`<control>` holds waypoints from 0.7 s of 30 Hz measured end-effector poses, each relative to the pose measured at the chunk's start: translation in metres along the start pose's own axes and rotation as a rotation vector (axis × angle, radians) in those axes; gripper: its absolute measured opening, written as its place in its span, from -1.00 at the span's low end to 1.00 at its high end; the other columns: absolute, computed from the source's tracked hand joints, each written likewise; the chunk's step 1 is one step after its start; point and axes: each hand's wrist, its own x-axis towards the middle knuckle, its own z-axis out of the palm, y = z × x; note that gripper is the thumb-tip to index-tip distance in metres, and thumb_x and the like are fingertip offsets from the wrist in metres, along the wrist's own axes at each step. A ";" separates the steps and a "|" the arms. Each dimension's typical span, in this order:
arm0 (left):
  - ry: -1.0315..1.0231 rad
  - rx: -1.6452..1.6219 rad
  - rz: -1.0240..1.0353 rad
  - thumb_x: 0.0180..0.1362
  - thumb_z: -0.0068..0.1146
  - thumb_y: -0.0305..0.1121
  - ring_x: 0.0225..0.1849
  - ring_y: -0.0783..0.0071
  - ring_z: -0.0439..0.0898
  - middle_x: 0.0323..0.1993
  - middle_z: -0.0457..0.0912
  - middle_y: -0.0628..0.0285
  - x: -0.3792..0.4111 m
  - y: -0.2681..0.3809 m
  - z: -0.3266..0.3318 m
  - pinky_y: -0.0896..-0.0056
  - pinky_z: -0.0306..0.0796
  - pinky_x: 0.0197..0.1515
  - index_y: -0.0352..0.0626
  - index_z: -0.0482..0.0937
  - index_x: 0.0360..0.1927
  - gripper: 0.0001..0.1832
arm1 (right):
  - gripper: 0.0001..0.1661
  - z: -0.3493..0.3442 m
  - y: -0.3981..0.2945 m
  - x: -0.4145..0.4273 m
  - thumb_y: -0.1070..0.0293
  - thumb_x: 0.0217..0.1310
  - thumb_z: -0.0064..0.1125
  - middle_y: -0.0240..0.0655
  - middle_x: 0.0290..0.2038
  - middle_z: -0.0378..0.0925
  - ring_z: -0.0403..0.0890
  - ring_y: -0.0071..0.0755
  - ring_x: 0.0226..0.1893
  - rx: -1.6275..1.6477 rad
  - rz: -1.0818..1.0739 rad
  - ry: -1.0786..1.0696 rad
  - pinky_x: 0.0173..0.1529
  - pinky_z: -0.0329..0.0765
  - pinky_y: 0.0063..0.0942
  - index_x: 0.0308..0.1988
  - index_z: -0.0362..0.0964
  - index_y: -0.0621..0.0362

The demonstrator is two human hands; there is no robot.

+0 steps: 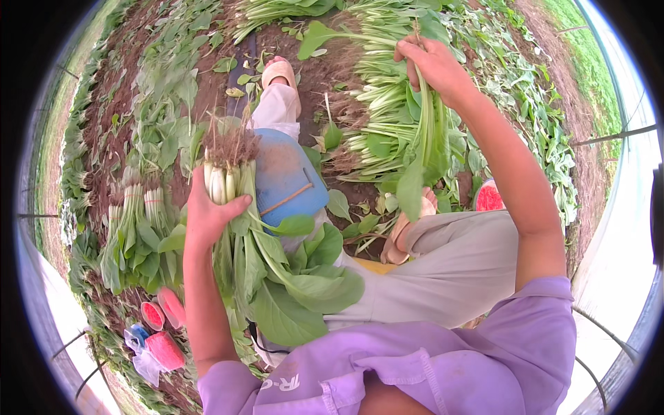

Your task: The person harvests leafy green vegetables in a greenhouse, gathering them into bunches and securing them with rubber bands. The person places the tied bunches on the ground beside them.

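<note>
My left hand (215, 207) grips a bunch of leafy greens (228, 181) by the pale stems, roots up, beside a blue plastic pad (282, 171) strapped over my leg with a brown band. Its broad leaves hang down over my lap. At the upper right, my right hand (423, 65) holds a few more stems of greens (428, 119) near the root end, leaves hanging down. Beneath and beside that hand lies a long row of loose greens (378, 119) with roots pointing left.
Banded bunches of greens (137, 207) stand at the left. Red containers (165, 350) and a plastic bag (145, 365) lie at the lower left. Another red-filled container (489, 197) is by my bent knee. Loose leaves lie on the soil; thin poles and sheeting edge the plot.
</note>
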 end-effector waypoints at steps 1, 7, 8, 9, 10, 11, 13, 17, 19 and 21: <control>0.009 -0.009 0.013 -0.36 0.31 -0.41 -0.21 0.43 0.43 -0.22 0.45 0.13 -0.001 -0.001 -0.002 0.46 0.31 -0.12 -0.31 0.22 -0.05 -0.28 | -0.61 0.004 0.000 -0.001 0.07 0.16 -0.19 -0.50 -0.84 0.11 0.12 -0.63 -0.80 0.039 0.007 -0.028 -0.62 0.15 -0.60 -0.34 0.36 0.19; 0.006 0.027 -0.030 -0.42 0.36 -0.34 -0.18 0.41 0.41 -0.21 0.43 0.13 0.003 0.001 0.001 0.42 0.28 -0.09 -0.28 0.23 -0.05 -0.22 | -0.62 0.034 0.003 -0.003 0.07 0.15 -0.06 -0.63 -0.86 -0.03 -0.03 -0.75 -0.85 0.128 0.101 -0.033 -0.73 -0.04 -0.69 -0.29 0.41 0.19; 0.020 0.024 -0.043 -0.43 0.37 -0.35 -0.19 0.41 0.42 -0.22 0.43 0.13 0.000 0.006 -0.001 0.42 0.28 -0.09 -0.28 0.23 -0.04 -0.22 | -0.60 0.042 0.003 -0.002 0.05 0.14 -0.05 -0.63 -0.86 -0.03 -0.04 -0.75 -0.85 0.149 0.119 -0.031 -0.73 -0.05 -0.69 -0.27 0.40 0.19; 0.019 0.035 -0.051 -0.43 0.37 -0.35 -0.19 0.41 0.42 -0.22 0.43 0.13 0.000 0.006 -0.001 0.42 0.29 -0.09 -0.29 0.23 -0.04 -0.21 | -0.58 0.045 0.004 -0.001 0.03 0.12 -0.03 -0.64 -0.85 -0.04 -0.05 -0.75 -0.86 0.161 0.137 -0.024 -0.73 -0.05 -0.69 -0.26 0.38 0.20; 0.017 0.045 -0.057 -0.44 0.37 -0.35 -0.19 0.41 0.42 -0.22 0.43 0.13 0.001 0.005 -0.001 0.42 0.29 -0.09 -0.29 0.23 -0.04 -0.21 | -0.47 0.049 0.006 0.000 -0.02 0.07 0.01 -0.62 -0.80 0.04 0.01 -0.75 -0.81 0.144 0.165 -0.028 -0.71 -0.02 -0.71 -0.18 0.30 0.25; 0.013 0.055 -0.062 -0.44 0.37 -0.35 -0.19 0.41 0.43 -0.22 0.44 0.12 0.002 0.005 -0.001 0.42 0.29 -0.09 -0.29 0.23 -0.04 -0.21 | -0.46 0.051 0.005 -0.001 -0.01 0.06 0.03 -0.61 -0.77 0.07 0.03 -0.75 -0.79 0.183 0.171 -0.048 -0.70 0.01 -0.72 -0.16 0.28 0.25; 0.011 0.036 -0.051 -0.43 0.36 -0.36 -0.20 0.41 0.43 -0.22 0.44 0.12 0.001 0.005 0.000 0.42 0.30 -0.10 -0.30 0.23 -0.04 -0.22 | -0.44 0.056 0.003 -0.003 0.02 0.04 0.05 -0.58 -0.72 0.14 0.08 -0.74 -0.76 0.263 0.184 -0.095 -0.67 0.05 -0.72 -0.13 0.23 0.26; 0.004 0.048 -0.053 -0.42 0.35 -0.35 -0.21 0.41 0.43 -0.24 0.44 0.13 0.000 0.006 -0.001 0.42 0.30 -0.11 -0.30 0.23 -0.05 -0.23 | -0.56 0.035 -0.019 -0.017 0.25 0.06 -0.07 -0.44 -0.57 0.32 0.36 -0.64 -0.53 0.697 0.174 -0.371 -0.58 0.27 -0.68 -0.10 0.21 0.33; -0.003 0.016 -0.048 -0.41 0.35 -0.35 -0.22 0.41 0.43 -0.24 0.44 0.14 0.000 0.005 0.000 0.42 0.30 -0.12 -0.31 0.23 -0.05 -0.24 | -0.57 0.028 -0.031 -0.022 0.33 0.11 -0.10 -0.33 -0.46 0.38 0.41 -0.58 -0.44 0.885 0.065 -0.428 -0.51 0.42 -0.70 -0.08 0.17 0.43; 0.006 0.022 -0.046 -0.41 0.36 -0.32 -0.21 0.41 0.43 -0.25 0.44 0.14 -0.001 -0.003 -0.002 0.42 0.30 -0.12 -0.31 0.23 -0.06 -0.24 | -0.57 0.036 -0.053 -0.033 0.34 0.13 -0.09 -0.26 -0.41 0.42 0.42 -0.57 -0.50 1.106 -0.023 -0.382 -0.50 0.46 -0.73 -0.07 0.15 0.45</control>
